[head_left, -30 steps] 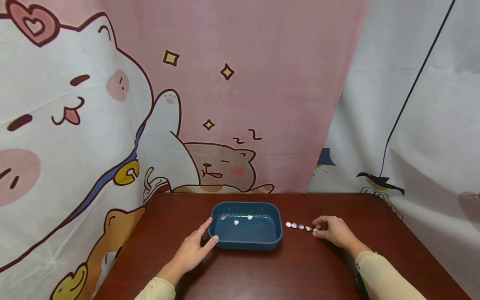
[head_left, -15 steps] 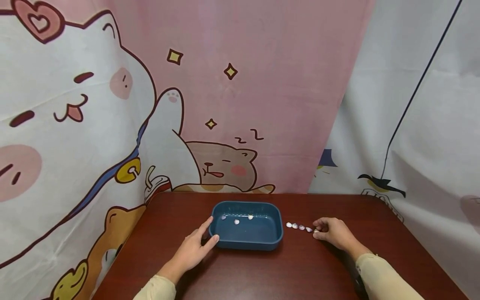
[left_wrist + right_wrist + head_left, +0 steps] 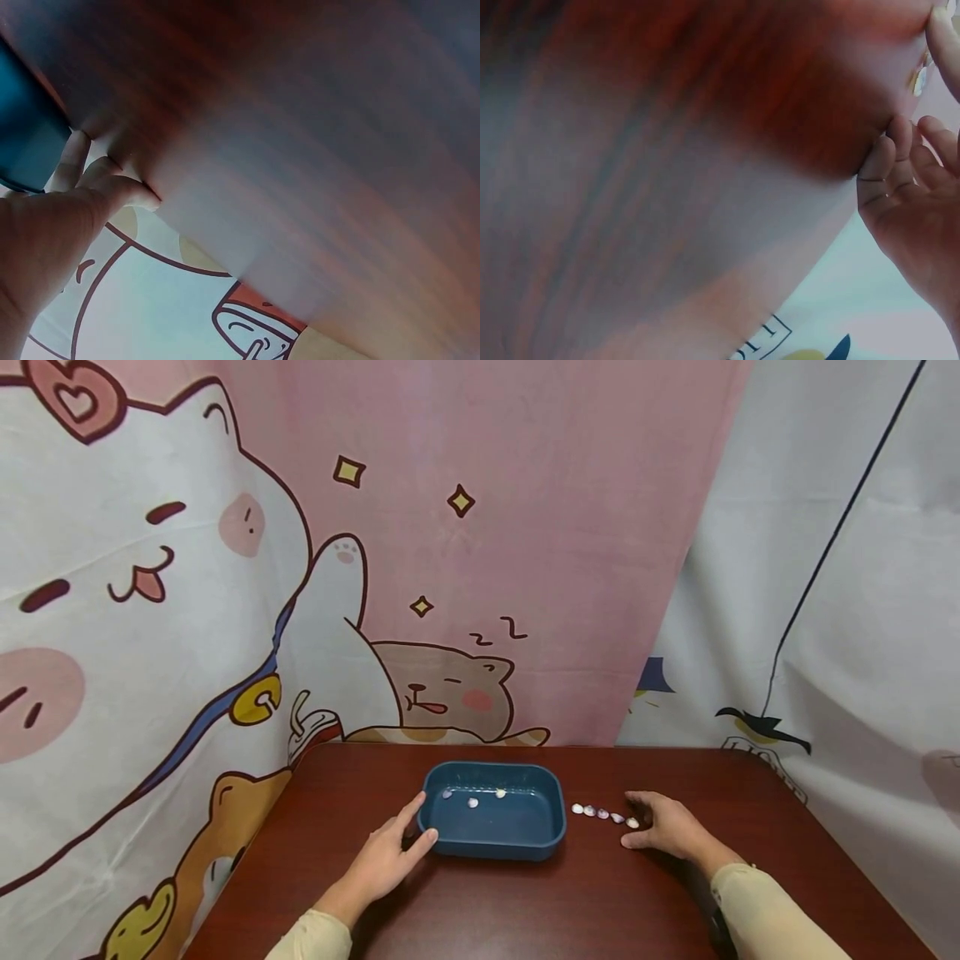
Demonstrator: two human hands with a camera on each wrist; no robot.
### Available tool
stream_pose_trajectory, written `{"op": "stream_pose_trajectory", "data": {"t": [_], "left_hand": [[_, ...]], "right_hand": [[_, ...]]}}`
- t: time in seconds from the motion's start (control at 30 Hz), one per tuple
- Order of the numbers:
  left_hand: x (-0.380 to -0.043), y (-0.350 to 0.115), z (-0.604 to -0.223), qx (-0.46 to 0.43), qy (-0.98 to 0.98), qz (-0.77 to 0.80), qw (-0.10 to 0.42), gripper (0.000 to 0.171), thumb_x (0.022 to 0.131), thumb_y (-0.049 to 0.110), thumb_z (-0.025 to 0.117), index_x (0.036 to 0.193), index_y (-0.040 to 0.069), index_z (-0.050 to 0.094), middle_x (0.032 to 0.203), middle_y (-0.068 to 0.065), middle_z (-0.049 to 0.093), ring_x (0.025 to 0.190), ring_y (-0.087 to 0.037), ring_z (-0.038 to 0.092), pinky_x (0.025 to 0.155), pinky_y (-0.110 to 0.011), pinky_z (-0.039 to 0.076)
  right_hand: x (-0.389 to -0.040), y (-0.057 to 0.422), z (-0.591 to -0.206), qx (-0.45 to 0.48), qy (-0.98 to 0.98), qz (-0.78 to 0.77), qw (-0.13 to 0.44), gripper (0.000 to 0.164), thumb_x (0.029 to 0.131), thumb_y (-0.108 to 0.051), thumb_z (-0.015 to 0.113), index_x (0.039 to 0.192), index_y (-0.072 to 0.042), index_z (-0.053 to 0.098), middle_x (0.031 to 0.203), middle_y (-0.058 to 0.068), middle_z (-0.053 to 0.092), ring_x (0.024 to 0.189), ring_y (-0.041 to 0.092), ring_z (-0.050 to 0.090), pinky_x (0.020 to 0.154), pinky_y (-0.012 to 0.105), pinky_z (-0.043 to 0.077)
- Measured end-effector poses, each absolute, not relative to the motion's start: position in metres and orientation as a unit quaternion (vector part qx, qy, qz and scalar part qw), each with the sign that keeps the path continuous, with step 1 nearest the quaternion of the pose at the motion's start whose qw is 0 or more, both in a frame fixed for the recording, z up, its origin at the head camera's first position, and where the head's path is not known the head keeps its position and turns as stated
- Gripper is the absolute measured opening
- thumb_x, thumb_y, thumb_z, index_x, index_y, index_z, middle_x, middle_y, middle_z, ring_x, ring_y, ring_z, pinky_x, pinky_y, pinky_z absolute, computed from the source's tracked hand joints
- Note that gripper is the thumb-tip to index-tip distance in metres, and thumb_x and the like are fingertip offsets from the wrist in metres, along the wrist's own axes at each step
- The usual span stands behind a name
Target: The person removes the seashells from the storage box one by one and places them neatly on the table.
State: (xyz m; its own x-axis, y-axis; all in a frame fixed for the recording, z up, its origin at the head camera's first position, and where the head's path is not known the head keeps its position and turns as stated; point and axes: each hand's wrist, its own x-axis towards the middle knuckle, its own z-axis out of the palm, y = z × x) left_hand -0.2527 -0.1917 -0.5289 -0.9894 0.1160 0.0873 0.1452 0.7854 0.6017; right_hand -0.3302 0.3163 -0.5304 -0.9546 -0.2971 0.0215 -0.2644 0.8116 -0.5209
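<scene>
In the head view a row of small white-and-purple seashells (image 3: pixel 603 814) lies on the table to the right of a blue rectangular basin (image 3: pixel 498 853). My right hand (image 3: pixel 667 827) is at the right end of this row, thumb and forefinger spread around the last, pale seashell (image 3: pixel 633 822) without pinching it. In the right wrist view, a pale seashell (image 3: pixel 920 81) shows between thumb and fingers. My left hand (image 3: pixel 382 860) rests at the basin's left front corner, thumb at the rim and fingers straight along its left side. Inside the basin lie 3 seashells (image 3: pixel 472 803).
The dark red-brown wooden table (image 3: pixel 525 910) ends at a back edge against a pink and white cartoon curtain (image 3: pixel 570 568). White curtain (image 3: pixel 862 635) also hangs along the right side.
My right thumb and forefinger have parted from the end seashell, which now lies uncovered in the row. The left hand and the basin have stayed in place.
</scene>
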Motion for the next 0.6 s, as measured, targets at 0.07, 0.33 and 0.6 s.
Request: {"op": "stream_pose_trajectory", "data": {"t": [0.07, 0.33, 0.6], "left_hand": [[-0.253, -0.192, -0.529, -0.070, -0.945, -0.320, 0.023, 0.077, 0.102, 0.067, 0.058, 0.168, 0.034, 0.035, 0.151, -0.016, 0.063, 0.138, -0.041, 0.061, 0.112, -0.076, 0.041], [-0.252, -0.189, -0.526, -0.078, -0.944, -0.321, 0.023, 0.074, 0.104, 0.061, 0.059, 0.168, 0.031, 0.036, 0.148, -0.016, 0.065, 0.138, -0.040, 0.061, 0.115, -0.079, 0.035], [-0.251, -0.191, -0.527, -0.073, -0.945, -0.318, 0.025, 0.075, 0.104, 0.062, 0.058, 0.169, 0.030, 0.035, 0.151, -0.017, 0.063, 0.141, -0.042, 0.059, 0.115, -0.080, 0.033]], "right_hand": [[-0.330, 0.316, -0.528, -0.152, 0.950, -0.268, 0.042, 0.097, 0.078, -0.041, 0.096, 0.150, 0.008, 0.054, 0.144, 0.031, 0.061, 0.123, 0.042, 0.066, 0.097, 0.058, 0.056], [-0.329, 0.316, -0.522, -0.147, 0.951, -0.265, 0.059, 0.100, 0.079, -0.043, 0.095, 0.151, 0.010, 0.050, 0.146, 0.033, 0.059, 0.122, 0.042, 0.066, 0.096, 0.058, 0.057], [-0.344, 0.265, -0.467, -0.119, 0.942, -0.315, 0.009, 0.082, 0.095, -0.051, 0.079, 0.154, 0.000, 0.051, 0.137, 0.026, 0.067, 0.113, 0.033, 0.068, 0.090, 0.050, 0.059]]}}
